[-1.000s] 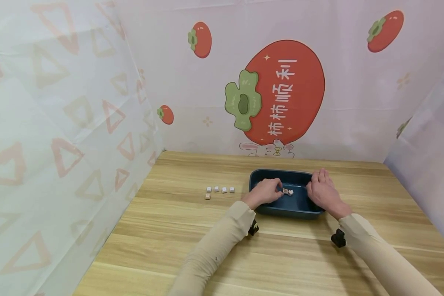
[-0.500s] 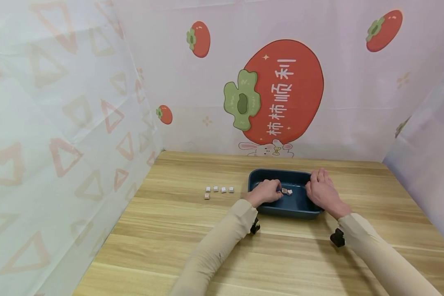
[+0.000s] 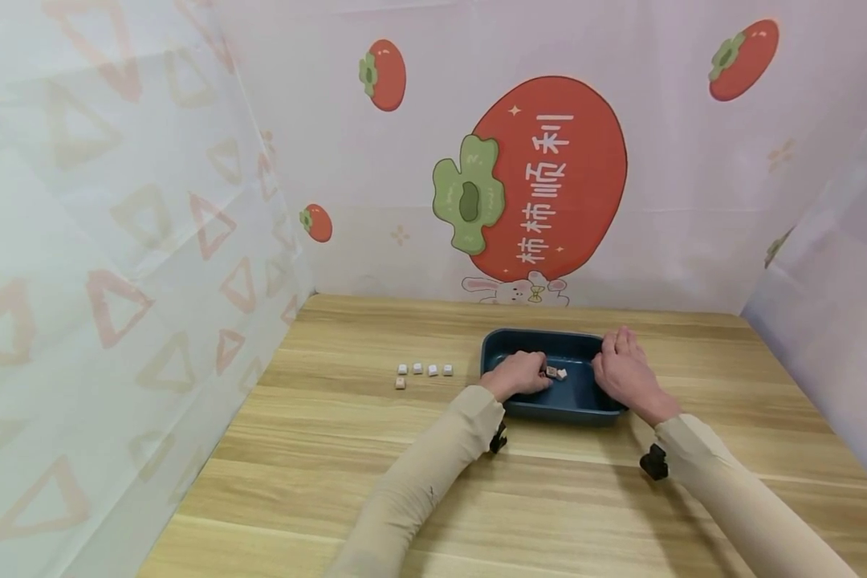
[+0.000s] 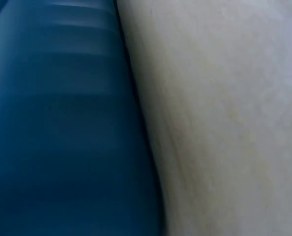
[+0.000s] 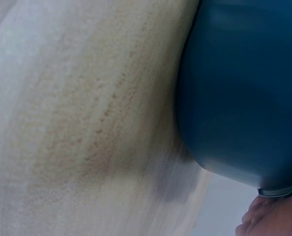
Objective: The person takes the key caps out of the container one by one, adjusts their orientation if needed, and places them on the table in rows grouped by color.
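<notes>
A dark blue rectangular tray (image 3: 549, 416) sits on the wooden table; its wall also fills much of the left wrist view and the right part of the right wrist view. My left hand (image 3: 518, 376) reaches in over the tray's near-left side, fingers bent and thumb low. Right at its fingertips are a brownish keycap (image 3: 551, 372) and a pale keycap (image 3: 562, 374) on the tray floor. I cannot tell whether the fingers pinch one. My right hand (image 3: 627, 376) grips the tray's right rim, fingers toward the far corner.
Left of the tray, several white keycaps (image 3: 433, 370) form a row on the table (image 3: 318, 449), with one peach keycap (image 3: 400, 384) below its left end. A patterned cloth (image 3: 376, 265) stands behind the table's back edge. Black wrist cameras (image 3: 653, 462) hang under both sleeves.
The left fingers have come closer to the two keycaps in the tray. The right hand keeps its place on the rim. The whole head view has shifted slightly.
</notes>
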`<action>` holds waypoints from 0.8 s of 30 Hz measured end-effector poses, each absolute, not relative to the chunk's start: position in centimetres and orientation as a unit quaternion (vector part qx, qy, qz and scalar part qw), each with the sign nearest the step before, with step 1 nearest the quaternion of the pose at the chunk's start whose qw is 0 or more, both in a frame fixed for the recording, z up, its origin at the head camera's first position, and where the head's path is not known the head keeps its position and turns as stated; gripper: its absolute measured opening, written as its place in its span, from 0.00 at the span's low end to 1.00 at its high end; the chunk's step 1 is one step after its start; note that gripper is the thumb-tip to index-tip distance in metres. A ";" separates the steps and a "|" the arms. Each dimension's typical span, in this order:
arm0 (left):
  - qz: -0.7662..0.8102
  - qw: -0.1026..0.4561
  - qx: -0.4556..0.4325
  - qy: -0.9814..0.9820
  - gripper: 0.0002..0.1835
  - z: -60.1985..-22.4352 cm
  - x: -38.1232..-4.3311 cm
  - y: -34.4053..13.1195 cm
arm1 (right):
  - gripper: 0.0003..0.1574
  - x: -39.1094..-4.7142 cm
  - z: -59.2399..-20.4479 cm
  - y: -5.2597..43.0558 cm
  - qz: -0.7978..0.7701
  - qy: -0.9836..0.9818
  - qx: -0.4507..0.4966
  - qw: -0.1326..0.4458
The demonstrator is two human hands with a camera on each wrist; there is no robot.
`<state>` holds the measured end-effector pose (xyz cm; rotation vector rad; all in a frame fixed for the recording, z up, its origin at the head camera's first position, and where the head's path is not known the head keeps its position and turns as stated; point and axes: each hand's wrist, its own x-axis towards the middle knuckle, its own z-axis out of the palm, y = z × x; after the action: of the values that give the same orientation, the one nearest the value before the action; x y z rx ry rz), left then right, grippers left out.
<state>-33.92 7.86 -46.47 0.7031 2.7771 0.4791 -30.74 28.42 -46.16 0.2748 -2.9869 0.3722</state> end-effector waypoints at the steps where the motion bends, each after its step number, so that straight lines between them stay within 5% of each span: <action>1: 0.164 0.119 0.240 0.949 0.10 -46.5 -33.9 7.9 | 0.34 -30.7 -46.2 28.4 0.125 -0.986 0.090 0.058; 24: 0.162 0.099 0.230 0.954 0.06 -46.3 -34.3 7.5 | 0.35 -30.9 -46.4 28.4 0.122 -0.987 0.084 0.058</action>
<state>-34.34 7.47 -46.29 0.6802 2.8226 0.4793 -30.88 28.37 -46.41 0.2538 -2.9929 0.3695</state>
